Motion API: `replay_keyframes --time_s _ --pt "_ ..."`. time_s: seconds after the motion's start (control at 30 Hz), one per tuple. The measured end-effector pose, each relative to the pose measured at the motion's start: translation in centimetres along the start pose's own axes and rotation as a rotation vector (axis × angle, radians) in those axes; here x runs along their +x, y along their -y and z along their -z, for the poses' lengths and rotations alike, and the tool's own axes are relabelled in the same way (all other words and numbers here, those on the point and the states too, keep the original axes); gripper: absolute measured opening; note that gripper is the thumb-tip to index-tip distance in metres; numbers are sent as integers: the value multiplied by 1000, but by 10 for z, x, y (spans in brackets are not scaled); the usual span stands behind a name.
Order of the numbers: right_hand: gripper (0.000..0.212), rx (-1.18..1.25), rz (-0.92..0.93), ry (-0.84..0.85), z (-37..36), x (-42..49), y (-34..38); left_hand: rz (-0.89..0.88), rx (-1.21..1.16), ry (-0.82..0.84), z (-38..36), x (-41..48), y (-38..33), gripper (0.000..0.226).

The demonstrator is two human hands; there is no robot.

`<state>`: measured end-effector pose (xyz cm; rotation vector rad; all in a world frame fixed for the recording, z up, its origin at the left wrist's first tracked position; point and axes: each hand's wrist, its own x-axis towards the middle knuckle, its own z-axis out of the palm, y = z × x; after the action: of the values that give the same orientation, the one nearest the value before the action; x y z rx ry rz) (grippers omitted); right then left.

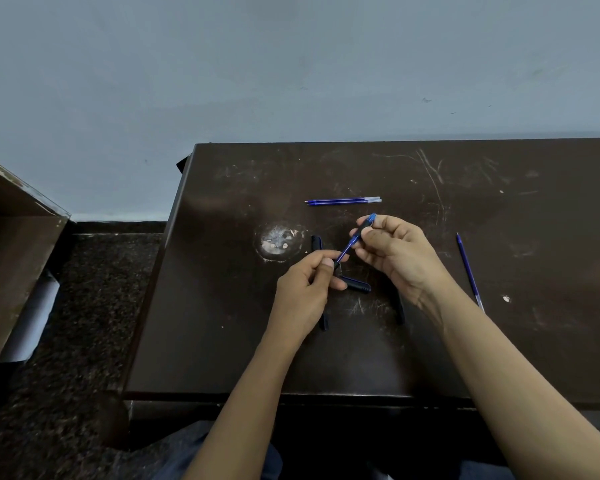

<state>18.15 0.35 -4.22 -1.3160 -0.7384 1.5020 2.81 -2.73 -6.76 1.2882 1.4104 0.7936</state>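
Our left hand (pixel 305 289) pinches the lower end of a thin blue plastic pen refill (pixel 346 247) between thumb and forefinger. Our right hand (pixel 392 251) curls its fingertips round the dark grip sleeve (pixel 365 230) on the refill's upper end, above the scratched dark brown wooden table (pixel 499 341). We judge the work about midway: black barrel pieces (pixel 357 285) under our hands, a pair of blue refills (pixel 343 201) beyond and a single blue refill (pixel 468 268) to the right lie loose.

Blue pen (pixel 355 237), blue refills (pixel 343 201), dk brown scratched table (pixel 499 209), black caps (pixel 355 285).
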Motion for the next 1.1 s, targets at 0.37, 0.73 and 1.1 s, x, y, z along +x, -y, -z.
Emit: replay_keyframes --time_s 0.37,0.73,1.1 --pt "17 -157 -3 103 -5 -3 -5 55 11 -35 -1 0 -4 26" --pt "13 -133 -9 198 -3 -4 -4 9 -43 -60 1 -1 -4 17" --pt "10 -142 16 136 -5 -2 -6 -52 -50 -125 1 2 2 7"
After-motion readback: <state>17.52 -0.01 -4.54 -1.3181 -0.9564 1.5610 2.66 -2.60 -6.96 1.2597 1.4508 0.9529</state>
